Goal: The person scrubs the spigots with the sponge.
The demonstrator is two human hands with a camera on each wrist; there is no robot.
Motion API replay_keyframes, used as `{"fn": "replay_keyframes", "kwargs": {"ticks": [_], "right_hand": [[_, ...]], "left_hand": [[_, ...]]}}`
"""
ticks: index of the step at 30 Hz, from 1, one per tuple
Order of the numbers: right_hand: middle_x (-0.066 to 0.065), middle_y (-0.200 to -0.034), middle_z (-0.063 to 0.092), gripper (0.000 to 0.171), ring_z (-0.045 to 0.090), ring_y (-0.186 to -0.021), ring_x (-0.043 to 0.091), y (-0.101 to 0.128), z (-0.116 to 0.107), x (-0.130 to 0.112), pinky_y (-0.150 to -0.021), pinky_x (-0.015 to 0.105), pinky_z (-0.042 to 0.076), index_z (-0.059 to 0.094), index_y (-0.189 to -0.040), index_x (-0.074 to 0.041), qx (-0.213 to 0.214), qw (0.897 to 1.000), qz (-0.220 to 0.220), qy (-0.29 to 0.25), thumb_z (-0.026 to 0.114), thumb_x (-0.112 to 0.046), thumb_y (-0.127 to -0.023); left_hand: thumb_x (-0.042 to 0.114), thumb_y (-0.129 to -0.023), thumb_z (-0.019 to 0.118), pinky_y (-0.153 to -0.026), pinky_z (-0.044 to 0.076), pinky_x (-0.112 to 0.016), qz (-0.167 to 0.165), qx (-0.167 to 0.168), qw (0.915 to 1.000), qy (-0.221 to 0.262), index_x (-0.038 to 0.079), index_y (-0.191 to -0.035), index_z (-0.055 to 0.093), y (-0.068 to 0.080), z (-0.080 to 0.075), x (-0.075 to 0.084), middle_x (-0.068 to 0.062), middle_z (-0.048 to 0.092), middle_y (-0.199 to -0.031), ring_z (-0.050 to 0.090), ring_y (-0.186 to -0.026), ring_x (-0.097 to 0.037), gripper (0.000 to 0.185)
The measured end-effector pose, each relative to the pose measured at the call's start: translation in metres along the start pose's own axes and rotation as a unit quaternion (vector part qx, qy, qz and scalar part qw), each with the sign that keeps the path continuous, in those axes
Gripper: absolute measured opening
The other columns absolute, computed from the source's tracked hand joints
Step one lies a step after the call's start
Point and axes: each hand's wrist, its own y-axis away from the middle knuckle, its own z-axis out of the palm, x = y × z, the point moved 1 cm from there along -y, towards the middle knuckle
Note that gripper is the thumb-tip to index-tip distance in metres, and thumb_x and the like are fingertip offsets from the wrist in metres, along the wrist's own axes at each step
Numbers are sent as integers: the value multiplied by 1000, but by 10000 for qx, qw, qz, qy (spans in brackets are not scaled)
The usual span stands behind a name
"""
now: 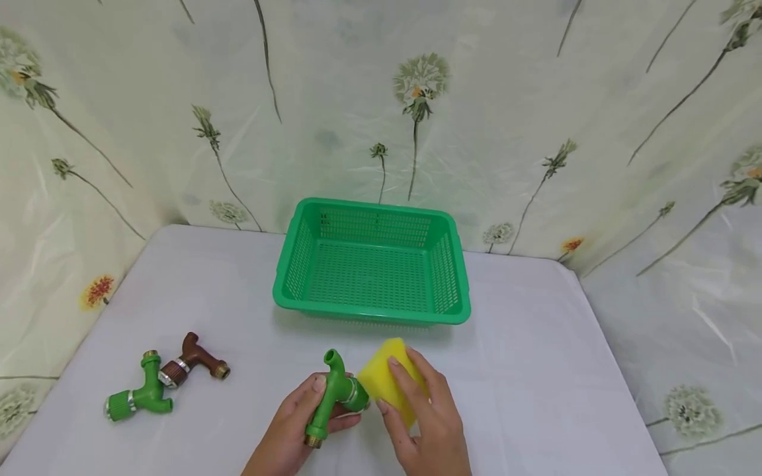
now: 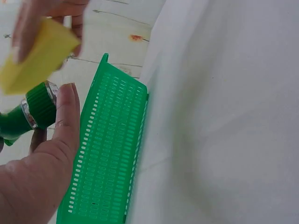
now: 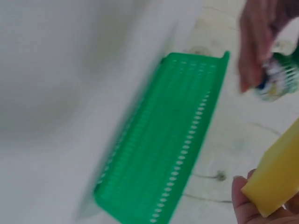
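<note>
A green plastic tap (image 1: pixel 337 390) with a brass threaded end is gripped by my left hand (image 1: pixel 297 413), its spout pointing up in the head view. Close on its right, my right hand (image 1: pixel 430 413) holds a yellow sponge (image 1: pixel 389 377) between thumb and fingers. In the left wrist view the sponge (image 2: pixel 39 56) is just above the tap's ribbed green knob (image 2: pixel 41 105), and a small gap seems to separate them. The right wrist view shows the sponge (image 3: pixel 275 172) below the other hand, with the knob's end (image 3: pixel 278 79) blurred.
An empty green basket (image 1: pixel 372 314) stands behind the hands on the white-covered table (image 1: pixel 536 370). To the left lie another green tap (image 1: pixel 139 395) and a brown tap (image 1: pixel 193 360), nearly touching. A flower-patterned sheet (image 1: pixel 333 132) hangs at the back and sides.
</note>
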Motion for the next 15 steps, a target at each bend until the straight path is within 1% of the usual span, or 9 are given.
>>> {"fn": "replay_keyframes", "kwargs": {"ticks": [2, 3, 5, 7, 8, 9, 12, 13, 15], "right_hand": [[18, -146, 56, 48, 60, -121, 29, -4, 0, -11, -107, 17, 44, 65, -140, -8, 104, 9990, -394, -164, 60, -41, -107], [21, -145, 56, 47, 60, -120, 30, -5, 1, -17, -106, 20, 46, 65, -139, -6, 126, 9977, -624, -235, 60, -39, -107], [25, -143, 56, 46, 60, -119, 31, -7, 3, -30, -104, 24, 50, 65, -138, -3, 111, 9937, -1062, -337, 61, -36, -107], [26, -140, 57, 43, 61, -119, 33, -8, 6, -41, -102, 28, 53, 66, -135, -1, 96, 9889, -1425, -407, 60, -32, -107], [26, -140, 57, 42, 61, -119, 34, -8, 8, -46, -102, 30, 54, 66, -135, -1, 63, 9872, -1540, -415, 59, -31, -107], [26, -139, 58, 40, 61, -118, 34, -8, 10, -49, -100, 31, 55, 67, -134, -1, 62, 9855, -1644, -408, 58, -30, -107], [25, -136, 61, 38, 62, -116, 36, -8, 18, -51, -100, 35, 55, 68, -131, -2, 94, 9827, -1808, -379, 57, -29, -108], [26, -136, 61, 37, 63, -116, 37, -7, 20, -50, -100, 35, 55, 69, -131, -2, 113, 9820, -1846, -386, 57, -29, -108], [26, -136, 61, 37, 63, -116, 37, -6, 23, -47, -101, 36, 54, 69, -131, -2, 126, 9818, -1859, -353, 58, -29, -108]], "left_hand": [[44, -114, 38, -103, 55, -45, -47, 117, 9999, -51, -3, -148, 46, 0, 0, -1, -13, 61, -135, 66, -120, -25, 59], [46, -114, 38, -101, 56, -42, -72, 182, 9997, -118, -1, -147, 48, 0, -1, -2, -11, 62, -129, 66, -115, -23, 58], [49, -113, 37, -92, 58, -35, -154, 223, 9993, -268, 4, -143, 50, 1, -2, -2, -7, 64, -117, 65, -102, -18, 55], [48, -114, 35, -85, 57, -31, -153, 164, 9990, -379, 9, -141, 51, 2, -4, -3, -5, 62, -108, 61, -93, -14, 50], [47, -114, 35, -83, 56, -29, -153, 115, 9990, -400, 11, -140, 52, 3, -5, -3, -4, 61, -107, 60, -90, -14, 47], [45, -115, 35, -83, 56, -29, -126, 38, 9991, -395, 13, -140, 52, 3, -6, -4, -4, 61, -108, 60, -91, -13, 44], [40, -116, 34, -90, 57, -30, -109, -136, 9994, -286, 17, -142, 52, 5, -7, -4, -2, 61, -117, 61, -98, -13, 40], [39, -116, 34, -91, 57, -30, -121, -152, 9994, -283, 16, -143, 52, 5, -7, -4, -2, 61, -118, 60, -99, -13, 39], [43, -116, 32, -88, 56, -30, -193, -112, 9991, -350, 16, -142, 52, 5, -7, -2, -2, 61, -113, 59, -95, -13, 43]]}}
